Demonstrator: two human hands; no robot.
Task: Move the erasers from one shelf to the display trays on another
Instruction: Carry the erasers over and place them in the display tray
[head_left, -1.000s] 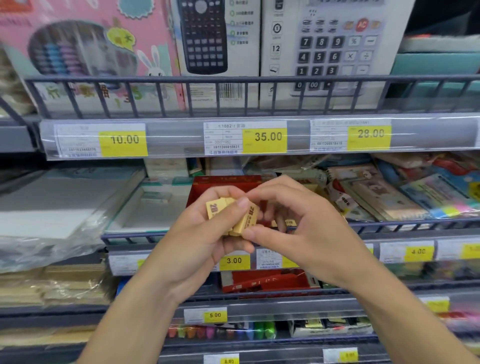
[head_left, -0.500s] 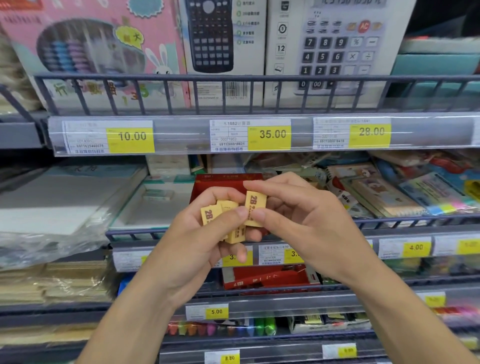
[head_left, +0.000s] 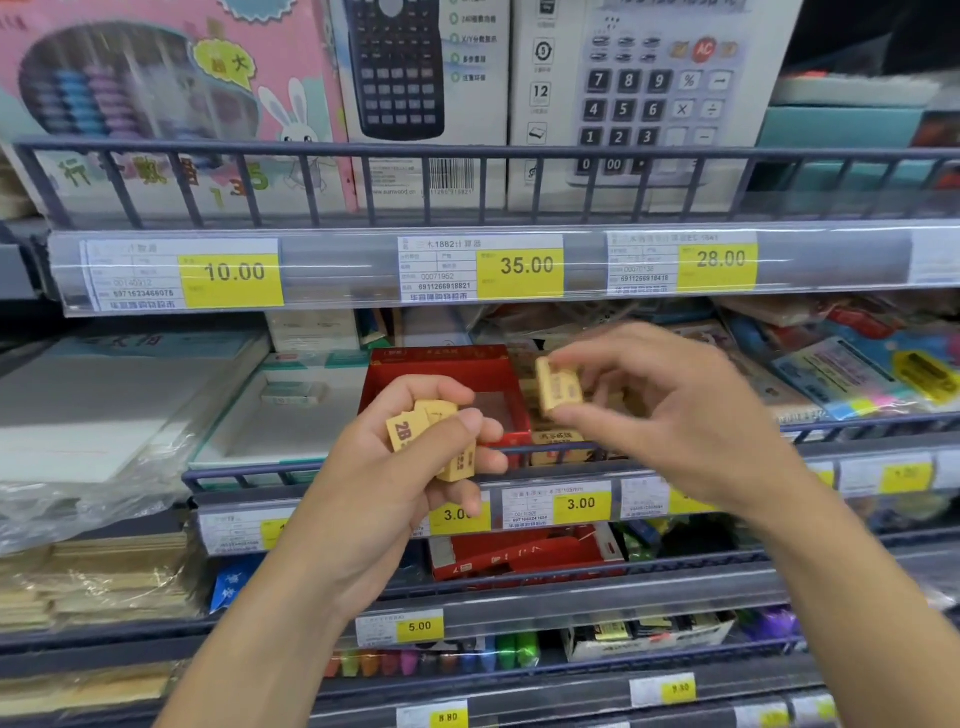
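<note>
My left hand (head_left: 395, 483) is shut on a small bunch of yellow 2B erasers (head_left: 410, 431), held in front of the middle shelf. My right hand (head_left: 670, 415) pinches a single yellow eraser (head_left: 558, 387) between thumb and forefinger, up and to the right of the bunch. Behind the hands a red display tray (head_left: 441, 364) stands on the shelf, with its inside partly hidden by my fingers. More yellow erasers (head_left: 558, 449) lie in a tray to the right of the red one, behind the shelf rail.
A wire rail (head_left: 249, 475) runs along the shelf front. White paper packs (head_left: 130, 405) lie to the left, colourful stationery packs (head_left: 857, 374) to the right. Calculator boxes (head_left: 649, 93) stand on the shelf above. Another red tray (head_left: 524, 556) sits one shelf lower.
My right hand has pulled one eraser out of the bunch and carried it up and to the right, away from my left hand. The left hand has sunk slightly with the remaining erasers.
</note>
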